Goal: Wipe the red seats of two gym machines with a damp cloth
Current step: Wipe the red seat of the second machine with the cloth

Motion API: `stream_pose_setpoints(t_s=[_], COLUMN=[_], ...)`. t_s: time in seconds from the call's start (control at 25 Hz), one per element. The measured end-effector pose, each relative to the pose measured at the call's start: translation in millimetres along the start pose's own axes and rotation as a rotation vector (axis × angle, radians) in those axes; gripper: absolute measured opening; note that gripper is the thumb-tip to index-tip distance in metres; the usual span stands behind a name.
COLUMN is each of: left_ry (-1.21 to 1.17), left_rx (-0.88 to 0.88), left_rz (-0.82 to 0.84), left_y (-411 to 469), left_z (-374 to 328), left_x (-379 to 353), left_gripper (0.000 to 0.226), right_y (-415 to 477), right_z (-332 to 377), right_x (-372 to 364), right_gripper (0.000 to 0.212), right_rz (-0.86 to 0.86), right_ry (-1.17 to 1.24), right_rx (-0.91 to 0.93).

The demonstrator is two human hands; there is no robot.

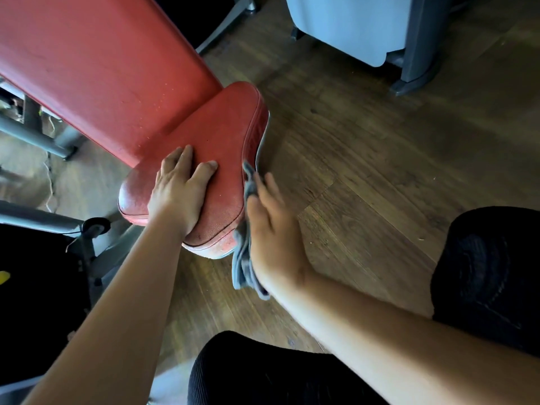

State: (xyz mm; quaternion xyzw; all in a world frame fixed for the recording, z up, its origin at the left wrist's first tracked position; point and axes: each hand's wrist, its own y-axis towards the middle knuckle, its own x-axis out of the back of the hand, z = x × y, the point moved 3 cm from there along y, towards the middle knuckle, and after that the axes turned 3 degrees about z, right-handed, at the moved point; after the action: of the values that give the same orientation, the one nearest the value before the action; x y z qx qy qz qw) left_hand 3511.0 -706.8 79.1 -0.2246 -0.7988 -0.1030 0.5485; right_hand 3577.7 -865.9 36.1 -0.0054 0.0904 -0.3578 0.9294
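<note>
Seat: lying low in the middle of the view, the red seat pad [216, 159] is showing a worn, grainy leather surface with dark piping along its edge; it is sitting just in front of the long red backrest pad [96, 68], which is rising toward the upper left.
Cloth: the grey cloth [244, 258] is hanging against the right side edge of the seat pad, one end reaching up along the edge and the other end drooping below the pad's front corner.
Right hand: the right hand [273, 229] is pressing the cloth to the side of the seat with the palm and the fingers stretched flat, so it is holding the cloth against the pad, not closing into a fist.
Left hand: the left hand [181, 191] is resting flat on top of the seat pad, fingers spread and open, grasping nothing.
Person: two knees in black trousers [491, 276] are showing at the bottom and at the right, close to the floor.
Floor: the wooden plank floor [365, 147] is spreading under and around the seat.
Surroundings: grey metal frame tubes [35, 135] are standing at the left, and a pale blue panel [350, 27] with a grey post is standing at the top right, well apart from the seat.
</note>
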Motion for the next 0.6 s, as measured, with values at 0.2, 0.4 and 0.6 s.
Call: stream_pose_setpoints(t_s=[0.2, 0.4, 0.6], left_ry=[-0.012, -0.012, -0.016], left_rx=[0.005, 0.006, 0.005], left_rz=[-0.008, -0.008, -0.021], left_y=[1, 2, 2], left_z=[-1, 0, 1], left_x=[0, 0, 0], left_gripper=[0.087, 0.086, 0.084], right_y=[27, -9, 109], right_z=[2, 7, 4], right_x=[2, -4, 6], right_gripper=[0.047, 0.048, 0.042], right_rz=[-0.020, -0.008, -0.027], right_ry=[0.004, -0.061, -0.120], right_rx=[-0.038, 0.019, -0.145])
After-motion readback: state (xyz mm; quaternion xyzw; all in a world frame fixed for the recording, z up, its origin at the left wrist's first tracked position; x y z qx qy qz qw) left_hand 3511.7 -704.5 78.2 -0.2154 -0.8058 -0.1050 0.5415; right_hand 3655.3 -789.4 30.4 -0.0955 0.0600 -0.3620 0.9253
